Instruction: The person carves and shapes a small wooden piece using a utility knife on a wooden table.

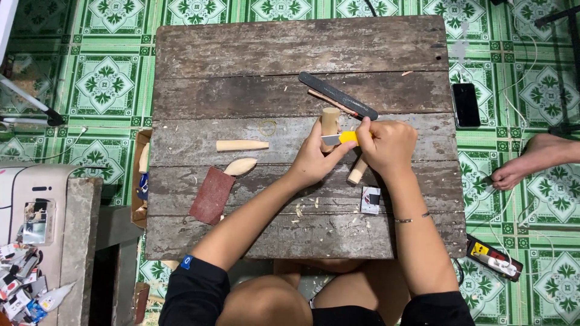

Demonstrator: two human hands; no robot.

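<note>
At centre right of the frame, over a bench (241, 54) of grey, weathered planks with open grain and gaps between the boards, both hands work one wooden dowel (330, 121). Left hand (314, 160) is wrapped around the dowel's middle; the pale, round, smooth stick pokes out above the hands and again below them at (356, 172). Right hand (386, 142) is closed on a yellow-handled utility knife (339, 138), its grey blade lying across the dowel just beside the left thumb.

Risks, as judged:
- Blade sits touching-close to the left fingers; a slip off the round, smooth wood could cut them.
- Dowel is held in the air, not braced on the bench; it may roll in the grip.
- Loose shavings (305, 208) near the front edge could foul the footing of anything set down.

Nearby: tapered carved peg (241, 145), a leaf-shaped carved piece (240, 166), a reddish sandpaper sheet (211, 194) with a coarse look, a long dark file (338, 95), a thin rubber band (267, 127). Floor of glossy green patterned tile (103, 84).
</note>
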